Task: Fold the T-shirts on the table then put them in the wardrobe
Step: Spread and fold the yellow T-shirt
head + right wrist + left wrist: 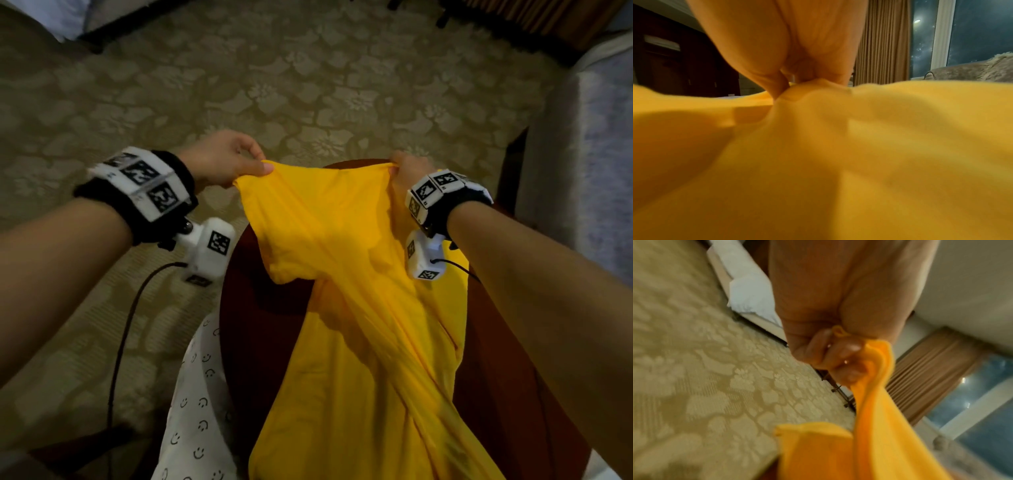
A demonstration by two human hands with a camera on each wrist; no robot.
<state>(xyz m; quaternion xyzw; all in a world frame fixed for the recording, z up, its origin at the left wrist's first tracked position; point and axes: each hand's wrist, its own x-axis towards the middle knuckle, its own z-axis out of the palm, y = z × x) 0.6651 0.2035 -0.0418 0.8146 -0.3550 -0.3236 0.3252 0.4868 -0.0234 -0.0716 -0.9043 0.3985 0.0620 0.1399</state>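
A yellow T-shirt (pixel 346 342) hangs twisted over a round dark red table (pixel 260 308), its far edge lifted and stretched between both hands. My left hand (pixel 239 161) pinches the left corner of that edge; in the left wrist view my left hand (pixel 838 356) has curled fingers clamped on the yellow T-shirt (pixel 869 426). My right hand (pixel 404 168) grips the right corner. In the right wrist view my right hand (pixel 793 81) bunches the yellow T-shirt (pixel 838 154), which fills the lower picture. A white garment with smiley faces (pixel 195 411) hangs off the table's left side.
Patterned beige carpet (pixel 239 85) lies beyond and left of the table. A grey upholstered seat (pixel 582 154) stands at the right. White bedding (pixel 748 288), curtains (pixel 884 40) and a dark window (pixel 978 29) show in the wrist views. A black cable (pixel 126 325) trails from my left wrist.
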